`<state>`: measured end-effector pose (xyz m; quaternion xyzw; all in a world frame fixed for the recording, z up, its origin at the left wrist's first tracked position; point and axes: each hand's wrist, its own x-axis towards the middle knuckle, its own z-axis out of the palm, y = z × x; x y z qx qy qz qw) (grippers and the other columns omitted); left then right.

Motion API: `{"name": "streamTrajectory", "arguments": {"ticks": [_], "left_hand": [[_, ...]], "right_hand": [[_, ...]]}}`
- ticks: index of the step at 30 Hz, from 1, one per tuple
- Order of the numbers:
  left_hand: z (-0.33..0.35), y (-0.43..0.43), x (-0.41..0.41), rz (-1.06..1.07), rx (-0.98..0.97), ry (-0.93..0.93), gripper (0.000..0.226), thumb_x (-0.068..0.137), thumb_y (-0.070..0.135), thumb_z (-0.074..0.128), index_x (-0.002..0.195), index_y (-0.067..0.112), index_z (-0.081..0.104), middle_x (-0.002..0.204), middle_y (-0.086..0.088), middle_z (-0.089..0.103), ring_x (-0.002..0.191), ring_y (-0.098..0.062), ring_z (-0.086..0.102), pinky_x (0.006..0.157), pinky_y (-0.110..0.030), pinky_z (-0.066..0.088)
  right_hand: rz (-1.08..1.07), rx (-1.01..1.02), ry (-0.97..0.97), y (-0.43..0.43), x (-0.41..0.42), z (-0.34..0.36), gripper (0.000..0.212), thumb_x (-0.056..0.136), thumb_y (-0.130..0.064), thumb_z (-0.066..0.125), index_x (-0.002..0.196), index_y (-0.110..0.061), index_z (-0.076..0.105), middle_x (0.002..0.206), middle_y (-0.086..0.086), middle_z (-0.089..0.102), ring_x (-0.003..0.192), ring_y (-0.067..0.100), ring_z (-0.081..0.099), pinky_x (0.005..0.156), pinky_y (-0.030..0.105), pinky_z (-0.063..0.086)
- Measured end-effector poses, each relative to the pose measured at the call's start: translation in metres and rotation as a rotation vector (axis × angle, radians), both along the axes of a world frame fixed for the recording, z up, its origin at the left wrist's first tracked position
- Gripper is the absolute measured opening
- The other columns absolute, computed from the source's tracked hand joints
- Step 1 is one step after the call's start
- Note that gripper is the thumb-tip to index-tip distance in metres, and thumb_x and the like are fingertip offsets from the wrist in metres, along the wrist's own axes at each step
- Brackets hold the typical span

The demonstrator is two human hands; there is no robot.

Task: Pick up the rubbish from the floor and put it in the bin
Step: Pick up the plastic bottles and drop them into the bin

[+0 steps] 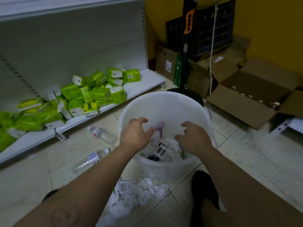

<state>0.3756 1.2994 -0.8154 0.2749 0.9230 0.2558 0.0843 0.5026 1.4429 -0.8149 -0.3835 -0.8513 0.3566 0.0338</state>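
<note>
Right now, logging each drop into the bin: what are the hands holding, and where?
Nothing. The left hand and the right hand hover open over the bin; a purple-capped bottle lies loose between them.

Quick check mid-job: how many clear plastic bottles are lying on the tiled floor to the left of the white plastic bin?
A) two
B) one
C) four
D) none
A: two clear plastic bottles lie on the tiles left of the white plastic bin, one with a red-and-white label and, nearer the camera, one with a pale label.
</note>
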Motion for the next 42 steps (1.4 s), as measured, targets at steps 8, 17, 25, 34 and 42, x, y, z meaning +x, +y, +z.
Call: {"name": "streamTrajectory", "arguments": {"ticks": [8,17,25,34,42], "left_hand": [[0.008,-0.058,0.015,-0.087,-0.149,0.149,0.047,0.083,0.048,0.058,0.127,0.032,0.051,0.134,-0.002,0.053,0.122,-0.026,0.050,0.101,-0.044,0.040],[-0.009,-0.194,0.039,0.069,-0.302,0.007,0.059,0.082,0.050,0.058,0.135,0.029,0.043,0.138,-0.002,0.050,0.125,-0.026,0.045,0.100,-0.043,0.039],[-0.032,-0.267,0.013,0.214,-0.342,-0.176,0.066,0.082,0.046,0.060,0.139,0.023,0.037,0.138,-0.007,0.049,0.125,-0.029,0.047,0.099,-0.043,0.043],[-0.110,-0.272,-0.075,0.269,-0.364,-0.302,0.068,0.081,0.038,0.062,0.140,0.021,0.034,0.136,-0.010,0.050,0.124,-0.031,0.045,0.099,-0.045,0.044],[-0.222,-0.264,-0.165,0.278,-0.332,-0.320,0.080,0.080,0.032,0.065,0.148,0.026,0.023,0.149,-0.007,0.037,0.134,-0.029,0.036,0.104,-0.048,0.041]], "right_hand": [[0.352,0.256,-0.108,-0.055,0.002,0.009,0.056,0.088,-0.032,0.057,0.139,-0.019,0.040,0.135,0.010,0.050,0.119,0.030,0.048,0.099,0.040,0.042],[0.604,0.349,0.082,-0.170,0.012,0.007,0.054,0.086,-0.037,0.055,0.137,-0.025,0.040,0.134,0.001,0.051,0.119,0.023,0.049,0.099,0.038,0.041],[0.686,0.213,-0.150,-0.217,-0.015,-0.040,0.055,0.088,-0.038,0.055,0.139,-0.025,0.036,0.133,0.003,0.048,0.118,0.021,0.051,0.095,0.032,0.043],[0.569,0.059,-0.325,-0.220,-0.121,-0.120,0.061,0.087,-0.035,0.059,0.141,-0.018,0.034,0.139,0.010,0.043,0.127,0.025,0.044,0.102,0.034,0.039],[0.481,0.034,-0.371,-0.206,-0.233,-0.215,0.060,0.087,-0.034,0.058,0.139,-0.016,0.036,0.137,0.013,0.044,0.123,0.029,0.047,0.101,0.037,0.040]]}}
